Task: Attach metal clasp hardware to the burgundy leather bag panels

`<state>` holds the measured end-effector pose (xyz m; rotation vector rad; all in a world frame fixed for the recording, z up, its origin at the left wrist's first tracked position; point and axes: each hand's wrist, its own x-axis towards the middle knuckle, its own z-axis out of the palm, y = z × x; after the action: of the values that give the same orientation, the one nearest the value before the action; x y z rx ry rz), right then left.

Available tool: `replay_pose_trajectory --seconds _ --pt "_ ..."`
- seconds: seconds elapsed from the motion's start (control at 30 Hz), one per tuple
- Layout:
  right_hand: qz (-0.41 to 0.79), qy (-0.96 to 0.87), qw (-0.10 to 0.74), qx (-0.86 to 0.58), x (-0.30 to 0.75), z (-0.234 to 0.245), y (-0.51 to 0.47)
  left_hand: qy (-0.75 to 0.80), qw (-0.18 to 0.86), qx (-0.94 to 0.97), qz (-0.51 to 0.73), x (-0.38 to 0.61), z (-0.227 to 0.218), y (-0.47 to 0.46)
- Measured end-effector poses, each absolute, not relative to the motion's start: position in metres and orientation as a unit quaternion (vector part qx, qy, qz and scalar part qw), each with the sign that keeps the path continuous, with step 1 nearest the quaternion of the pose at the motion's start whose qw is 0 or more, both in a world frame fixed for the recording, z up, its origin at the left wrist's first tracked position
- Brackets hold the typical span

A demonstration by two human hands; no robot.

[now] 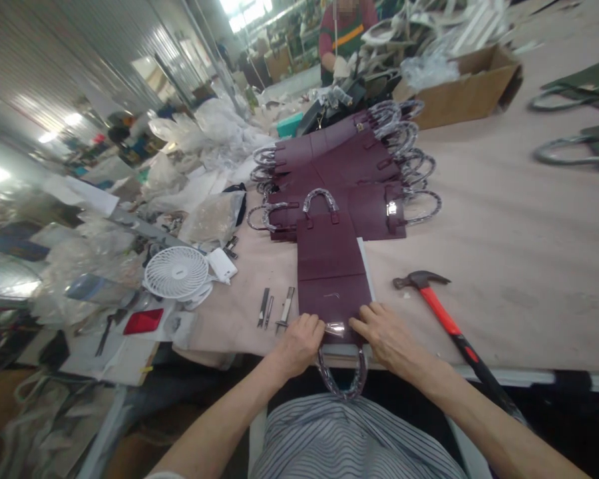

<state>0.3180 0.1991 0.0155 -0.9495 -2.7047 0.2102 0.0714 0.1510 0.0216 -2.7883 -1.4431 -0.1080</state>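
A flat burgundy leather bag (332, 266) lies lengthwise on the table in front of me, one wrapped handle at its far end and one (342, 379) hanging over the near table edge. My left hand (299, 342) is closed in a pinch on the bag's near edge. My right hand (387, 336) rests on the same edge, fingers bent toward a small clear plastic piece (335, 328) between both hands.
A red-handled hammer (442, 309) lies right of the bag. Small metal tools (274, 307) lie to its left, beside a white fan (176, 273). Several more burgundy bags (349, 179) are stacked behind. A cardboard box (466, 86) and another person (344, 33) are at the far end.
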Motion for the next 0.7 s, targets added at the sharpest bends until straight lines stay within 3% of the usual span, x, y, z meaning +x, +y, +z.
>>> replay_pose_trajectory --seconds 0.23,0.47,0.7 --pt "0.166 -0.926 0.187 -0.281 0.322 0.006 0.202 -0.452 -0.081 -0.857 -0.236 0.040 -0.002 0.142" --pt "0.240 -0.909 0.265 -0.214 0.331 -0.010 0.205 -0.442 -0.120 -0.844 -0.278 0.030 -0.015 0.135" --pt "0.277 -0.845 0.346 -0.300 0.328 -0.005 0.188 -0.454 -0.083 -0.849 -0.258 0.040 -0.010 0.129"
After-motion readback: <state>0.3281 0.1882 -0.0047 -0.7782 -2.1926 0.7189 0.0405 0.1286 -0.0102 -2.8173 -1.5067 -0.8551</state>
